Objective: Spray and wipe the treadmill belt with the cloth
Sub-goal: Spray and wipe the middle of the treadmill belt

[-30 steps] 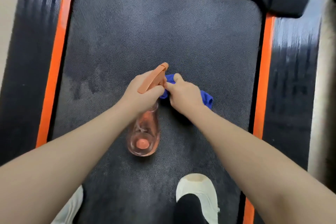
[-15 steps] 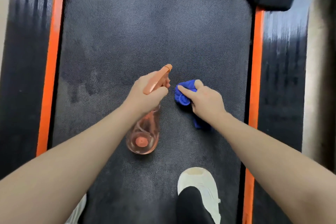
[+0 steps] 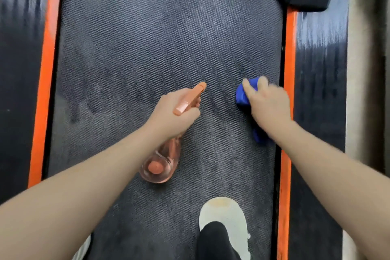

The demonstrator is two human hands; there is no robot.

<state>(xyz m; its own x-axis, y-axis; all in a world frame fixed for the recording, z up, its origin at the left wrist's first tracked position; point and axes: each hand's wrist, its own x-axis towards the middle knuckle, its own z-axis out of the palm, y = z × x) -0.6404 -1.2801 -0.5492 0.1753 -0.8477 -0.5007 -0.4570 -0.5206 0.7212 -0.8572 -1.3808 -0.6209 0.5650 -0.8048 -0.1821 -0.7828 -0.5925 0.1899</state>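
— Looking down, what does the left hand (image 3: 175, 116) hold?

— Its grip is clamped on the neck of a spray bottle (image 3: 162, 160). The clear pink body hangs below the wrist over the treadmill belt (image 3: 147, 48), and the orange nozzle (image 3: 190, 98) points forward and slightly right, away from the person.

— And the right hand (image 3: 268, 105)?

— Its grip is closed on a blue cloth (image 3: 241, 95), pressing it flat against the belt. The cloth sits at the belt's right edge, just beside the orange side strip (image 3: 288, 48). Part of it shows ahead of the fingers, and another fold pokes out under the wrist.

— How far apart are the 2 hands?

— Clearly separated, with bare belt between them.

— Anything else on the belt?

— 1 white shoe (image 3: 225, 217) with a black trouser leg stands near the bottom, right of centre. The edge of a 2nd shoe (image 3: 83, 249) shows lower left. Darker patches mark the belt's left part, and the right hand is blurred.
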